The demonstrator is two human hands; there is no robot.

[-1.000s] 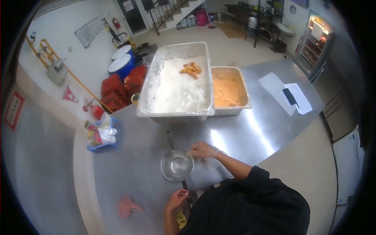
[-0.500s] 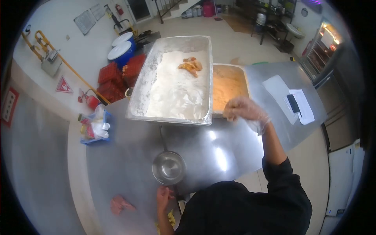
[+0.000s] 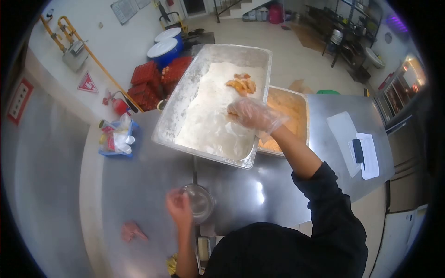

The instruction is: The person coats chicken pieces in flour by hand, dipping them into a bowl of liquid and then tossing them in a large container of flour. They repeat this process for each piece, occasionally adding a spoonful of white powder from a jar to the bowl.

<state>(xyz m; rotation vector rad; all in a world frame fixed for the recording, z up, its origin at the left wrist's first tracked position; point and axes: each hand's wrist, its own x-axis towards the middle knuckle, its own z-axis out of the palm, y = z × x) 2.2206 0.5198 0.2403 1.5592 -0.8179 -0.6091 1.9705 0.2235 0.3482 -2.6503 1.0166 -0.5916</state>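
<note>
My right hand (image 3: pixel 252 116), in a clear plastic glove, is over the deep metal tray (image 3: pixel 163 134) of white flour (image 3: pixel 208 116). Its fingers are bent and drawn together; whatever they may hold is hidden. Just beyond them, several orange-brown coated chicken pieces (image 3: pixel 242 85) lie on the flour. A second metal pan with orange breading (image 3: pixel 287 109) sits partly under the tray, to the right. My bare left hand (image 3: pixel 179 206) is beside the left rim of a small steel saucepan (image 3: pixel 202 204). Motion smears its fingers.
A crumpled pink thing (image 3: pixel 133 231) lies on the steel table (image 3: pixel 148 190) at left. A blue basket (image 3: pixel 116 150) with bottles stands at the left edge. Papers (image 3: pixel 368 160) and a dark phone (image 3: pixel 358 150) lie at right. Red crates (image 3: pixel 146 90) and blue lidded drums (image 3: pixel 164 53) stand behind.
My right hand has moved left from above the orange breading to over the flour. My left hand has risen from the table's near edge to beside the saucepan. The camera view has shifted.
</note>
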